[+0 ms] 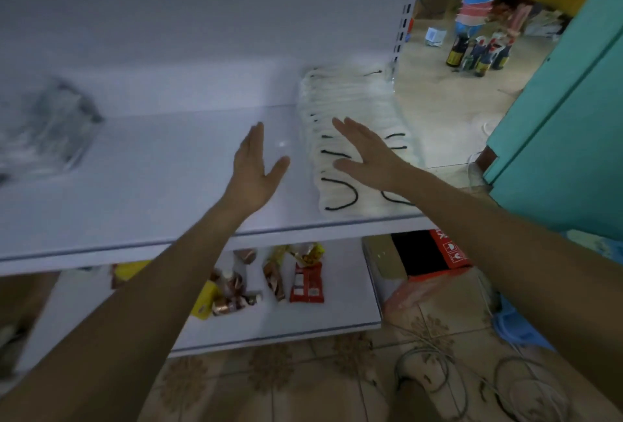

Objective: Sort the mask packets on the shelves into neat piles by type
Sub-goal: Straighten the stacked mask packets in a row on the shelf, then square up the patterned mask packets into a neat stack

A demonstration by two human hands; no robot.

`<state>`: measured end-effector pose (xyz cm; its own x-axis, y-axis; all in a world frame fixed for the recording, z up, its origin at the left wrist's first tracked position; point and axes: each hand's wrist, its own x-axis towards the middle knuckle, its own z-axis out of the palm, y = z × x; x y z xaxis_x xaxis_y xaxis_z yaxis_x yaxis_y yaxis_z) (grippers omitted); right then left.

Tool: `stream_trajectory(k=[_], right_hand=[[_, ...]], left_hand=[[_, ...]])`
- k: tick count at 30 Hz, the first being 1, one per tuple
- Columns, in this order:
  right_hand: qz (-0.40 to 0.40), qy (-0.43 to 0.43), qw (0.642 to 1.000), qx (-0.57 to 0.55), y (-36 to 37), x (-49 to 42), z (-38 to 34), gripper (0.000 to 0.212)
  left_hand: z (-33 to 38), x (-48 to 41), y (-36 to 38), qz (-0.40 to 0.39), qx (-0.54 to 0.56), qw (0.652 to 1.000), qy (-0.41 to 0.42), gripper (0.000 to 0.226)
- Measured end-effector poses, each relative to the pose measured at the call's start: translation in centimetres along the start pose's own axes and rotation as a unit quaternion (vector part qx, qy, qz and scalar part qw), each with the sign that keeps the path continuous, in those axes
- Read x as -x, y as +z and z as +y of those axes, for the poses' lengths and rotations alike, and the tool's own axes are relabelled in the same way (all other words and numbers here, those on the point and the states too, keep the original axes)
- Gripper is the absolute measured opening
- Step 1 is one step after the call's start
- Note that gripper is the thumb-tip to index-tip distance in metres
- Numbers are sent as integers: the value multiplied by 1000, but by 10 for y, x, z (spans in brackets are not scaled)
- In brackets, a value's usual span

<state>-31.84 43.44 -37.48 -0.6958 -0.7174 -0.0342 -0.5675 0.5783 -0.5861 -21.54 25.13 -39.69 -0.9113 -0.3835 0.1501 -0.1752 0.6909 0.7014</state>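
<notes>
Shelving: we look down on a white metal shelf (161,185) with a white back panel. Its front edge runs across under our forearms, and its right end stops at a slotted upright (406,13).
Mask packets: the mask packets (357,101), white with black ear loops, overlap in a row from the back panel to the front lip, hard against the shelf's right end.
Second heap: blurred clear packets (50,124) lie at the far left, well apart from the row.
Open room: bare shelf stretches between the two groups.
Left hand: our left hand (256,168) is over the bare shelf just left of the row. Its fingers are straight, the thumb spread, holding nothing.
Right hand: our right hand (367,151) is palm down over the row, fingers straight and wide, holding nothing. We cannot tell whether it touches.
Below: a lower shelf (337,317) carries snack packets (306,283); a cardboard box (421,253) stands just right of them.
Right side: a teal panel (556,118) stands near the shelf end, with bottles (478,57) on the floor beyond.
</notes>
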Motion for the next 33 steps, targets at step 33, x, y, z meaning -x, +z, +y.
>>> stream_trajectory(k=[33], right_hand=[[-59, 94, 944, -311, 238, -90, -391, 65]], left_hand=[[-249, 132, -327, 47, -61, 989, -123, 63]])
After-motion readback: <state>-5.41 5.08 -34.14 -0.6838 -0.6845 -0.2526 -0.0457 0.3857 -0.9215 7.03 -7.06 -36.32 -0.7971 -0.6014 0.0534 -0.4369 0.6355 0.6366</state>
